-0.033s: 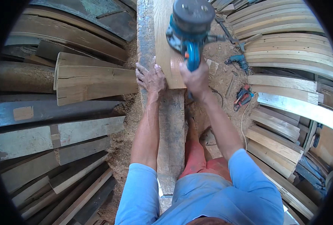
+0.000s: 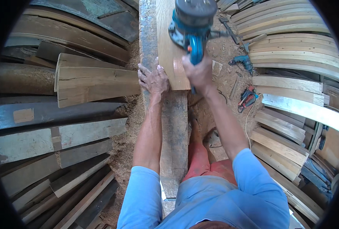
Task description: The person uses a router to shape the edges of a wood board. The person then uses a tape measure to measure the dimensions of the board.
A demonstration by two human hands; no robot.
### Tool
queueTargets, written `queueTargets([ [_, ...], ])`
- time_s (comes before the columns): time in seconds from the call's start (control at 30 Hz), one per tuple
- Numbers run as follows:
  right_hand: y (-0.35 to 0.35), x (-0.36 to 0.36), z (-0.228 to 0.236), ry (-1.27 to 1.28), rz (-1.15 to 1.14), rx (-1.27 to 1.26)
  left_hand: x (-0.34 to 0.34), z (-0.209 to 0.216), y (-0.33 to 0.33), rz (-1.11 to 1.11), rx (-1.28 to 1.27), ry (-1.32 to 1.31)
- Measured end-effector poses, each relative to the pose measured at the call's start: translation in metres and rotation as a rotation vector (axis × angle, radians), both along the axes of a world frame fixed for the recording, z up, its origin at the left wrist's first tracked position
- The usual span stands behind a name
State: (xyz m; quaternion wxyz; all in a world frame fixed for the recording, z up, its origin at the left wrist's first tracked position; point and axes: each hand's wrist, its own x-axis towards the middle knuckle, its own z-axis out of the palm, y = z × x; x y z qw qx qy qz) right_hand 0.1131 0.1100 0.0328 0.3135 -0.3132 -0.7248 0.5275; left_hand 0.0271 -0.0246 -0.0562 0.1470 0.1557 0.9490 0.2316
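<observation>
In my right hand (image 2: 200,73), the fingers wrap round the blue handle of a power router (image 2: 194,17) with a dark round top. The router stands over a pale wooden board (image 2: 167,53), toward its right edge; its bit is hidden. My left hand (image 2: 154,81) holds the board's near left corner, with the thumb against its edge and the other fingers bent toward the bench's left side. Under the board runs a long, worn timber bench beam (image 2: 174,129).
Stacked planks (image 2: 97,84) crowd the left side. More curved and straight boards (image 2: 291,53) line the right. On the dusty floor at right lie a teal drill (image 2: 242,63), a red-and-black corded tool (image 2: 248,98) and a hammer-like tool (image 2: 249,42). Sawdust (image 2: 125,152) covers the floor.
The router and my right hand have shifted very slightly left. My left hand and the board have stayed put.
</observation>
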Motion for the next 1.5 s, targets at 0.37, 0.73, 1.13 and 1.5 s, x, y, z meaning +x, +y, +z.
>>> queueTargets([
  [0.37, 0.033, -0.032, -0.001, -0.030, 0.031, 0.050, 0.002, 0.007, 0.001, 0.000, -0.011, -0.010],
  [0.73, -0.114, 0.124, 0.026, -0.142, 0.073, -0.065, -0.004, -0.008, 0.001, 0.005, -0.050, 0.012],
  [1.13, -0.151, 0.163, 0.018, -0.158, 0.054, -0.012, -0.002, -0.008, 0.000, 0.021, -0.014, 0.034],
  [1.5, -0.043, 0.040, 0.019, -0.063, 0.015, 0.004, 0.000, -0.001, -0.001, 0.004, -0.015, 0.016],
])
